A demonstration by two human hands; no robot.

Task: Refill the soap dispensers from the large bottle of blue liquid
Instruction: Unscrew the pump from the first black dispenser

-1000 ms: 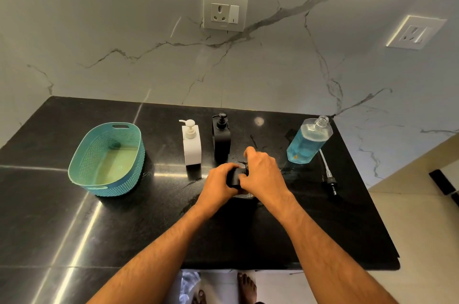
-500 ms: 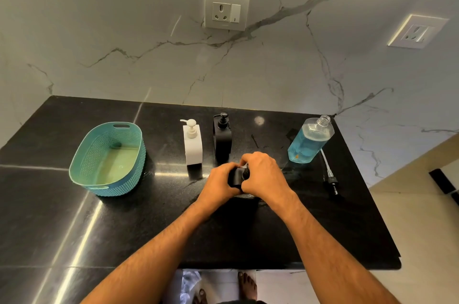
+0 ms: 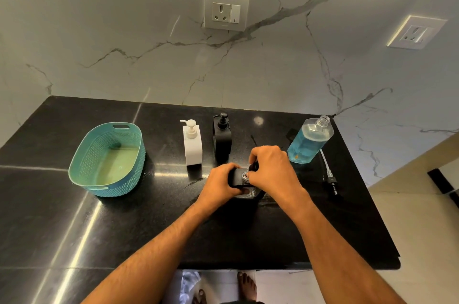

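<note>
A black square soap dispenser (image 3: 237, 178) stands near the middle of the black counter. My left hand (image 3: 219, 183) grips its body from the left. My right hand (image 3: 272, 171) is closed on the black pump cap (image 3: 252, 167) at the dispenser's neck, where a metal ring shows. Behind stand a white dispenser (image 3: 192, 146) and a second black dispenser (image 3: 221, 136), both with pumps on. The large clear bottle of blue liquid (image 3: 309, 141) stands uncapped to the right, about two thirds full. Its pump with tube (image 3: 329, 174) lies on the counter beside it.
A teal plastic basket (image 3: 109, 159) sits at the left of the counter (image 3: 62, 217). The marble wall behind holds two sockets (image 3: 226, 11). The counter's right edge drops to a pale floor; bare feet show below the front edge.
My right hand has shifted slightly at the pump cap, and the metal ring of the neck now shows under it. My left hand still holds the dispenser.
</note>
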